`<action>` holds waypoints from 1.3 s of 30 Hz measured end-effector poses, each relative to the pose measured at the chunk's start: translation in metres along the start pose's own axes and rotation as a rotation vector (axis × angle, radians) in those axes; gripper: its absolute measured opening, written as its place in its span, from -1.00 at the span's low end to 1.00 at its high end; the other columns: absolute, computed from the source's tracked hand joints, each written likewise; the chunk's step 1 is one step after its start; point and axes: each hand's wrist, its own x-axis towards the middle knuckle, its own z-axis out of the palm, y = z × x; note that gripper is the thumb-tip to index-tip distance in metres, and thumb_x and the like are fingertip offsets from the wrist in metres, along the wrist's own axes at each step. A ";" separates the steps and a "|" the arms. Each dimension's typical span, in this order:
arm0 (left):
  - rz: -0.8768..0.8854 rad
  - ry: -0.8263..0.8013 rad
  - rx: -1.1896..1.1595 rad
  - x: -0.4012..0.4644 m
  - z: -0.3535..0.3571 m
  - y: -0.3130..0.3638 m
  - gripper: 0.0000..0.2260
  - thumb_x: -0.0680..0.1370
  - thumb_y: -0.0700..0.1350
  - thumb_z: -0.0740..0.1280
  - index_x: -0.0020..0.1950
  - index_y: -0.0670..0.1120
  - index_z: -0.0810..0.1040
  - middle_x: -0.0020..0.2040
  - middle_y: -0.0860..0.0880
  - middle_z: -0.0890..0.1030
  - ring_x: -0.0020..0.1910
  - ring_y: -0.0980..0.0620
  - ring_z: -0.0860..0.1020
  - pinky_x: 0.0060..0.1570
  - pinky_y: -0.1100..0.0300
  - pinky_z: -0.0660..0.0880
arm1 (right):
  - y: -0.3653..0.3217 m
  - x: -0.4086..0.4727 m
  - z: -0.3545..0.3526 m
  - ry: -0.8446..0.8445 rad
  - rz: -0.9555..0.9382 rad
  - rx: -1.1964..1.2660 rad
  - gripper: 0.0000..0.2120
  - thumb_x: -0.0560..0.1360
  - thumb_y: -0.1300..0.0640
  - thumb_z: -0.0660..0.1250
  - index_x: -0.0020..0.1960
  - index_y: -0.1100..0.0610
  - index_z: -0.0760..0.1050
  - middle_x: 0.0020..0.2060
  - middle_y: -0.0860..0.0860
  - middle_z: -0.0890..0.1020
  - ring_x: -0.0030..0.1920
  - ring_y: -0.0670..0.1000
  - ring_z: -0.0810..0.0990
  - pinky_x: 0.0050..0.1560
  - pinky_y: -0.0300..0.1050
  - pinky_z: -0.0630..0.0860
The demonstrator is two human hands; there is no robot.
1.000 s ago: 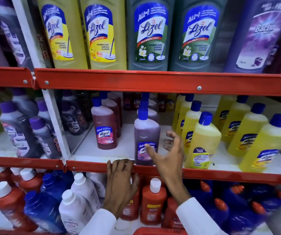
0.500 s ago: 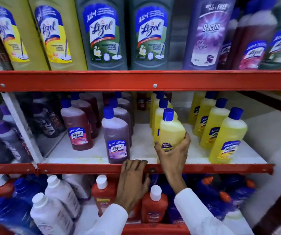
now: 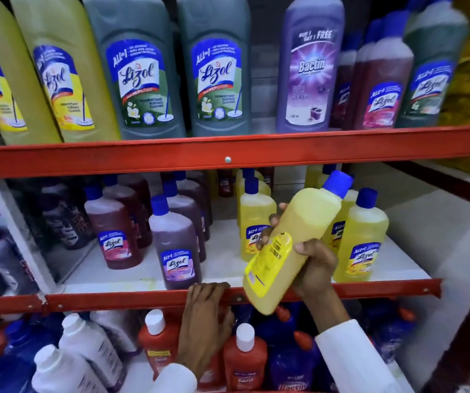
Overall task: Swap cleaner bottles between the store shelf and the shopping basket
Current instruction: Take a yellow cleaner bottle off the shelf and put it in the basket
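Note:
My right hand (image 3: 310,262) grips a yellow cleaner bottle (image 3: 299,234) with a blue cap. The bottle is lifted off the middle shelf (image 3: 154,279) and tilted, cap up and to the right, its base hanging over the shelf's red front rail (image 3: 114,300). My left hand (image 3: 204,321) rests with its fingers curled over that rail, holding no bottle. More yellow bottles (image 3: 362,236) stand behind my right hand. A purple bottle (image 3: 175,245) stands at the shelf front, left of the held one. No shopping basket is in view.
Tall yellow, grey-green and purple bottles (image 3: 309,66) line the top shelf. Dark red bottles (image 3: 111,225) stand on the middle shelf's left. White, orange (image 3: 245,361) and blue bottles crowd the bottom shelf. A white upright post (image 3: 21,236) divides the shelving at the left.
My right hand closed on the front yellow bottle, lifted it off the middle shelf and tilted it outward over the rail. My left hand stayed on the rail. The view shifted right.

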 end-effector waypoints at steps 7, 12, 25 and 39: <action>0.026 -0.005 -0.041 0.002 0.006 -0.008 -0.59 0.39 0.00 0.42 0.23 0.10 0.50 0.07 0.12 0.59 0.05 0.00 0.49 0.17 0.04 0.40 | -0.014 -0.012 0.028 -0.287 0.104 0.301 -0.23 0.14 0.11 0.41 0.32 0.26 0.30 -0.05 0.17 0.44 -0.17 0.17 0.45 -0.10 0.09 0.28; 0.014 0.029 -0.051 0.002 0.006 -0.007 -0.55 0.32 -0.07 0.42 0.21 0.04 0.53 0.04 0.06 0.61 0.02 -0.06 0.50 0.17 -0.02 0.43 | -0.021 -0.020 0.052 0.270 -0.092 -0.253 -0.38 0.02 0.13 0.47 0.08 0.20 0.54 -0.16 0.14 0.57 -0.24 0.15 0.54 -0.15 0.01 0.45; 0.006 0.027 -0.139 -0.001 -0.012 0.010 -0.37 0.33 0.03 0.49 0.37 0.01 0.42 0.40 0.01 0.45 0.53 -0.04 0.16 0.46 0.13 0.15 | 0.004 -0.038 0.047 0.690 -0.277 -1.063 -0.03 0.12 -0.25 0.65 0.37 -0.03 0.24 0.21 -0.01 0.55 0.21 0.06 0.59 0.15 0.09 0.62; -0.100 -0.157 -0.787 -0.061 0.012 0.079 -0.62 0.31 0.13 0.52 0.06 0.08 0.58 -0.07 0.10 0.71 -0.09 0.11 0.66 -0.08 0.08 0.60 | 0.025 -0.135 -0.024 0.379 0.139 -1.059 -0.27 0.30 -0.03 0.55 0.37 0.02 0.31 0.23 0.02 0.59 0.22 0.05 0.62 0.19 0.21 0.60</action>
